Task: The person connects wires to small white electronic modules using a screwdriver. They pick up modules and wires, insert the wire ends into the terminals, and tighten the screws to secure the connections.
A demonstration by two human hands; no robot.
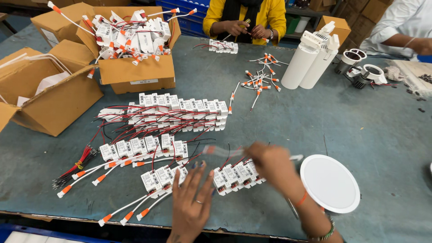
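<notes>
At far left sits an open cardboard box (54, 96). The left hand (191, 202) lies flat, fingers spread and empty, beside a row of white driver modules (235, 174). The right hand (270, 164) pinches a blurred white cable (220, 150) above them. A round white lamp cover (330, 183) lies rightmost.

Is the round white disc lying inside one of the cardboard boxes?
No, the round white disc lies on the grey table beside the right hand, apart from the cardboard boxes.

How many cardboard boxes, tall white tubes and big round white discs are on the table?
Cardboard boxes: 4
Tall white tubes: 2
Round white discs: 1
Total: 7
</notes>
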